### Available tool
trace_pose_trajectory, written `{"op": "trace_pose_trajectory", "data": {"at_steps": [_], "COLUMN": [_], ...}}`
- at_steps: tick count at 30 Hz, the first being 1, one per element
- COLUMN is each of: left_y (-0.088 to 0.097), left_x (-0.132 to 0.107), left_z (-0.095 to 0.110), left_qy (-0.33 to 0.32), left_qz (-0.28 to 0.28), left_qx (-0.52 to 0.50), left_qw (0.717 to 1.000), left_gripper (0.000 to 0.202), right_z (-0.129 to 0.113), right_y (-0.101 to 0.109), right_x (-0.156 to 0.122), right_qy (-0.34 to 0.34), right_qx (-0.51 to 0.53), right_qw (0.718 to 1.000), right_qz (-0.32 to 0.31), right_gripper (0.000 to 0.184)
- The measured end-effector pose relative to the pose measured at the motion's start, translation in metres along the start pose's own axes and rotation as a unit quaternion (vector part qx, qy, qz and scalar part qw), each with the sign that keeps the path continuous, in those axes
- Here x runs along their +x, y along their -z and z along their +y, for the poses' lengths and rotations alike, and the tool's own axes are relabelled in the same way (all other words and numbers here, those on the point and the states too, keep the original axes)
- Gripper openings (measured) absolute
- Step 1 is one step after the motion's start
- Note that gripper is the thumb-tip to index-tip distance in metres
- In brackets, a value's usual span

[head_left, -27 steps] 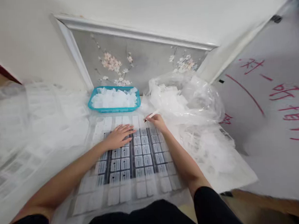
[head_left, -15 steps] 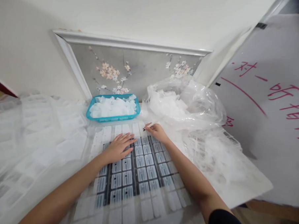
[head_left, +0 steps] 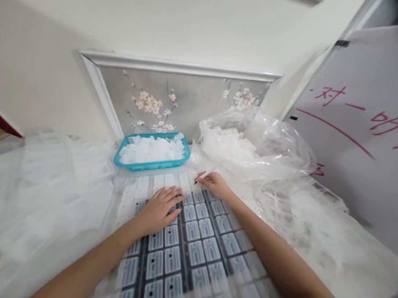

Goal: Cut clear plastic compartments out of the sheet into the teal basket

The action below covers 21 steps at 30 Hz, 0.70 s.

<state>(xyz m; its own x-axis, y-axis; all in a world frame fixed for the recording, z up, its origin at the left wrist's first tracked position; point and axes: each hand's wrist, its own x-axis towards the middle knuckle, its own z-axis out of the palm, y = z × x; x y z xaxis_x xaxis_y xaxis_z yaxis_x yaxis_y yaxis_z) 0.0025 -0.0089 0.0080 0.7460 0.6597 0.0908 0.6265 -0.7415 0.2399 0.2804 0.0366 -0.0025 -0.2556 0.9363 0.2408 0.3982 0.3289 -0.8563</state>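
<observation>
My left hand (head_left: pixel 160 210) lies flat with fingers spread on a sheet of small translucent rectangular pieces (head_left: pixel 202 228) set in rows over a dark backing. Some pieces on the left of this sheet carry a black dot. My right hand (head_left: pixel 217 185) is closed round a slim white pen (head_left: pixel 207 172), held slanted with its dark tip pointing down and left. That tip is at the far edge of the dark area, close to the white strips (head_left: pixel 169 180); whether it touches the surface I cannot tell.
Behind the sheet stands a blue basket (head_left: pixel 152 166) heaped with translucent pieces. A clear plastic bag (head_left: pixel 278 141) of similar pieces lies to its right. Translucent sheets (head_left: pixel 55 190) pile up on the left, and empty-looking frames (head_left: pixel 297 215) on the right. A whiteboard (head_left: pixel 362 181) with red writing stands at right.
The view has shifted, so the whole scene sits lower and looks nearer. The pen now shows more of its length and slants differently in my right hand. My left hand stays spread on the sheet.
</observation>
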Motion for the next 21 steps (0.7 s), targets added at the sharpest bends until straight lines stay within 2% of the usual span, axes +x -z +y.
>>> {"op": "trace_pose_trajectory", "data": {"at_steps": [13,21], "left_y": [0.0002,-0.0024], "left_x": [0.0002,-0.0001], "left_z": [0.0002,-0.0022], "left_qy": [0.007,-0.008], "left_qz": [-0.008,0.008], "left_qx": [-0.002,0.002], "left_qw": [1.0,1.0], "left_gripper": [0.05,0.049], "right_z": [0.0029,0.002], "right_y": [-0.0017,-0.0013], "right_x": [0.0008,-0.0002], "right_qy": [0.015,0.012], "right_qx": [-0.005,-0.016], "right_qw": [1.0,1.0], "right_qz": [0.0,0.012], "right_gripper": [0.031,0.035]}}
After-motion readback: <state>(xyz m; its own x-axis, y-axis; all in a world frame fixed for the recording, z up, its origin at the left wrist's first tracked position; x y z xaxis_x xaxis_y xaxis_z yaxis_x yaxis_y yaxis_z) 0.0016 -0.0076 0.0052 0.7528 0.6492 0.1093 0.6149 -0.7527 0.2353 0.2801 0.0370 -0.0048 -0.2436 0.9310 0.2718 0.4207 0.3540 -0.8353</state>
